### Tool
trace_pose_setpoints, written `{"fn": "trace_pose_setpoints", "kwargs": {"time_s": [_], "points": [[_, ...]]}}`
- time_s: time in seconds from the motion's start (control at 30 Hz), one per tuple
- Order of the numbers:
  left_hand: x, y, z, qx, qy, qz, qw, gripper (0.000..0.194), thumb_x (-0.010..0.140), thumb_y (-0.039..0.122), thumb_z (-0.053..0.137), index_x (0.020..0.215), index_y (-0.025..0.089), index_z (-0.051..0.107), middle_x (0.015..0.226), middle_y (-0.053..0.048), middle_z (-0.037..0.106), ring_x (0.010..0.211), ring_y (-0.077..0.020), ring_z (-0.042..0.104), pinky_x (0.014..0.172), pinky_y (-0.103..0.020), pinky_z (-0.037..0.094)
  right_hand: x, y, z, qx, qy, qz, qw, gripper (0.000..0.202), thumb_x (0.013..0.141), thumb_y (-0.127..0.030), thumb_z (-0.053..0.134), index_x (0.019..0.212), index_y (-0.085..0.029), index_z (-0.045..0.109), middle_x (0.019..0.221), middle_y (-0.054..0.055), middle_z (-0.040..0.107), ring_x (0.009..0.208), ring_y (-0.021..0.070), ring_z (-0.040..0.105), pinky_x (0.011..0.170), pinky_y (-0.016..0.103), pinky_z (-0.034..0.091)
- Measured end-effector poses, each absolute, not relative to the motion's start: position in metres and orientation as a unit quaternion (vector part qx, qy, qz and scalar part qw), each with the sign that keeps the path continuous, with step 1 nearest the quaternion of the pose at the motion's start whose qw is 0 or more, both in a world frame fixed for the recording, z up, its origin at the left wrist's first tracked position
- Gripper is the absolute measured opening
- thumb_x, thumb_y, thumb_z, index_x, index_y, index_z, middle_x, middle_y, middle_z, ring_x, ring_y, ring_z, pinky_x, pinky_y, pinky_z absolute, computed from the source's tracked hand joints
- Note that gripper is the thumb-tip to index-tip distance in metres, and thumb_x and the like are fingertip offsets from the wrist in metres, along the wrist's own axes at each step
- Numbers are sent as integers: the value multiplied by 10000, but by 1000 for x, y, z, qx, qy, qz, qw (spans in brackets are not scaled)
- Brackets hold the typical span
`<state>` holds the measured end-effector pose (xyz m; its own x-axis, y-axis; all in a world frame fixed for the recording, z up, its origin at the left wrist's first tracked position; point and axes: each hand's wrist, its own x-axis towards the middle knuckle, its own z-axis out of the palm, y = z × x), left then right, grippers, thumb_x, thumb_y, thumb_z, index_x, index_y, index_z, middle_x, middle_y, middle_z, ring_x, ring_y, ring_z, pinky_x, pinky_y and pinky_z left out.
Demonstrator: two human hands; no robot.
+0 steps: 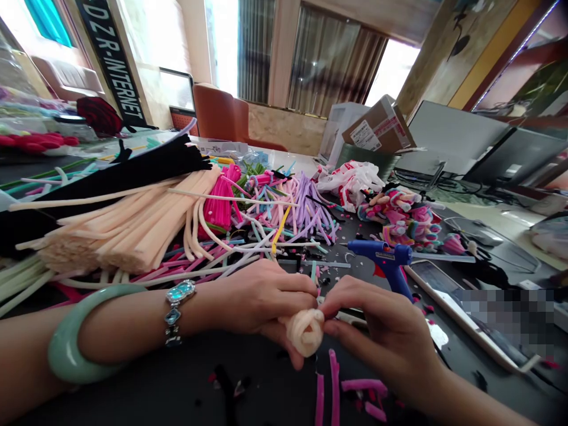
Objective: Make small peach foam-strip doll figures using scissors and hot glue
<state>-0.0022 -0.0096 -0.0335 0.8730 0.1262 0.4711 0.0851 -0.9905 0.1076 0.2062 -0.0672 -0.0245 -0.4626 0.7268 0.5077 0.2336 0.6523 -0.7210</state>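
Note:
Between my two hands is a small coil of cream pipe cleaner (pixel 305 332), its rolled end facing me. My left hand (pixel 270 305) is closed around it from the left, fingers bent over and thumb beneath. My right hand (pixel 381 331) pinches the coil's right edge between thumb and forefinger. Just beyond the right hand stands a blue hot glue gun (pixel 386 255), its nozzle pointing left. Cut pink pipe cleaner pieces (pixel 333 384) lie on the dark table below the coil. Fat bundles of cream pipe cleaners (pixel 128 225) lie beyond my left forearm.
Black pipe cleaners (pixel 110 174) and purple pipe cleaners (pixel 310 207) are heaped across the table. Small colourful dolls (pixel 408 216) sit at right, behind a tablet-like device (pixel 470 313). A cardboard box (pixel 377 129) and monitors (pixel 444 139) stand at the back.

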Motion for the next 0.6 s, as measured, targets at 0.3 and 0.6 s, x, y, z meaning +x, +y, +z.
{"fn": "trace_pose_setpoints", "kwargs": {"time_s": [0.3,0.6], "points": [[-1,-8,-36,969,34,242,46,408,815,548,550,838,144,607,819,-50,648,602,-127,569,529,-267,367,203,-72,-24,-344,-786,343,382,76,828,-145,586,771,-185,615,691,-17,600,635,104,538,587,222,427],[-1,-10,-34,970,34,234,59,450,838,571,488,810,135,595,774,-54,631,573,-123,546,509,-262,360,201,-73,-24,-306,-814,283,404,87,831,-101,574,806,-180,602,739,-11,605,683,96,543,631,218,429]]}}
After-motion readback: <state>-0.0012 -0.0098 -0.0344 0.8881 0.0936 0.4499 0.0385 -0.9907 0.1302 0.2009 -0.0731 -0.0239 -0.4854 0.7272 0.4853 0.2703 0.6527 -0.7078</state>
